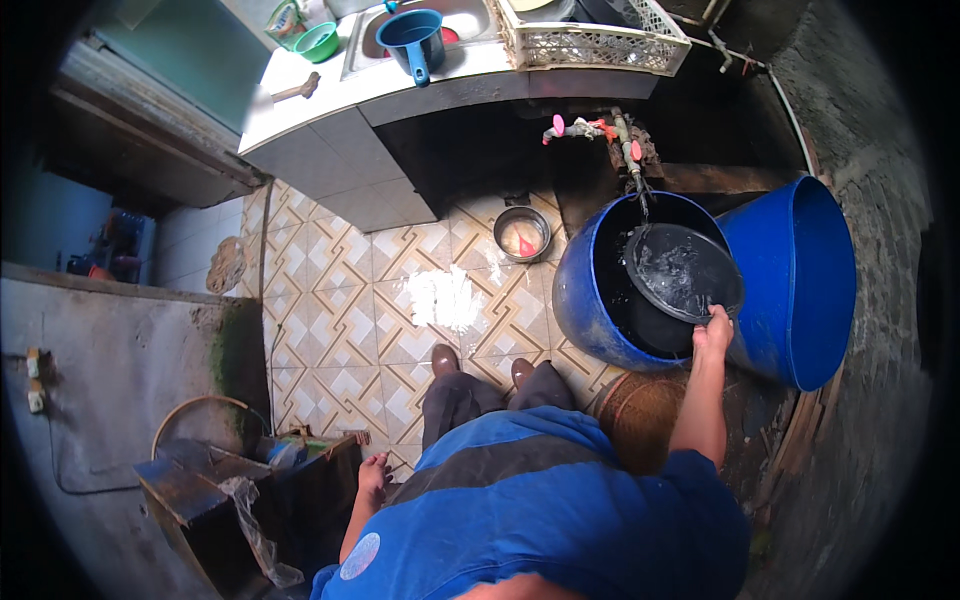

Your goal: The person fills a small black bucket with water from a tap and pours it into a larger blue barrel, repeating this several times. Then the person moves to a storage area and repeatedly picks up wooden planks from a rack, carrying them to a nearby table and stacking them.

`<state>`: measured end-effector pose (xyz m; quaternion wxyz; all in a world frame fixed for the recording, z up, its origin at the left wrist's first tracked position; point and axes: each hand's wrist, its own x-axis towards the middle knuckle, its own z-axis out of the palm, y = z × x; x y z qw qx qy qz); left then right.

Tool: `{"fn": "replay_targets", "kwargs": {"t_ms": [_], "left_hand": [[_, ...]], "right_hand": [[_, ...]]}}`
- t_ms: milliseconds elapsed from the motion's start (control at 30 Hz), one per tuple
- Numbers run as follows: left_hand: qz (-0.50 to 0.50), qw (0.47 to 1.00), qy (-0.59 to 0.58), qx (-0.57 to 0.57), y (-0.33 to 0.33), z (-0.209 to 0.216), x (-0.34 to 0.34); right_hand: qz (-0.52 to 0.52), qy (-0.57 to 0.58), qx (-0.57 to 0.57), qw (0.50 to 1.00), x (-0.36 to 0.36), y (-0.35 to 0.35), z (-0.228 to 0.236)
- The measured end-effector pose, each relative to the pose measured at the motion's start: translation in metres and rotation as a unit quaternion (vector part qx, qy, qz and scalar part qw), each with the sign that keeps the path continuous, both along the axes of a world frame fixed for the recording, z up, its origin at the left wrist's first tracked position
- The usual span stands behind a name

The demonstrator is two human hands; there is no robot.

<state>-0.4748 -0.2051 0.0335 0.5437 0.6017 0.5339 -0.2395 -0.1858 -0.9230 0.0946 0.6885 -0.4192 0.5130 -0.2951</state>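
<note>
My right hand (713, 332) grips the near rim of a round black basin (690, 270), fingers closed over its edge. The basin is tilted over the mouth of a blue barrel (585, 300). From a tap (637, 160) above, water runs down toward the basin, and its inside looks wet and rippled. Dark water seems to lie in the barrel below, though shadow hides the level. My left hand (374, 474) hangs low beside my body, away from the barrel, its fingers loosely bent and apart with nothing in them.
Another blue barrel (815, 290) leans tilted at the right. On the tiled floor sits a metal pot (522, 236) with something red inside. The counter (330, 110) carries a blue dipper (411, 40), a green bowl (318, 42) and a white crate (600, 48). A worn cabinet (200, 480) stands left.
</note>
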Motion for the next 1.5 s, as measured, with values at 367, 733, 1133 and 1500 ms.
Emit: {"fn": "replay_targets", "kwargs": {"t_ms": [367,733,1133,1500], "left_hand": [[-0.120,0.989,0.014,-0.084,0.136,-0.068,0.152],[-0.229,0.971,0.057,-0.048,0.258,-0.055,0.363],[-0.482,0.875,-0.038,-0.010,0.171,0.005,0.502],[-0.596,0.794,-0.030,0.116,0.165,0.060,0.525]], "right_hand": [[-0.132,-0.092,-0.064,0.985,-0.098,0.086,0.135],[-0.292,0.010,-0.042,0.955,-0.267,0.300,0.139],[-0.413,0.287,0.138,0.853,-0.391,0.459,-0.063],[-0.050,0.742,0.126,0.656,-0.430,0.503,-0.202]]}}
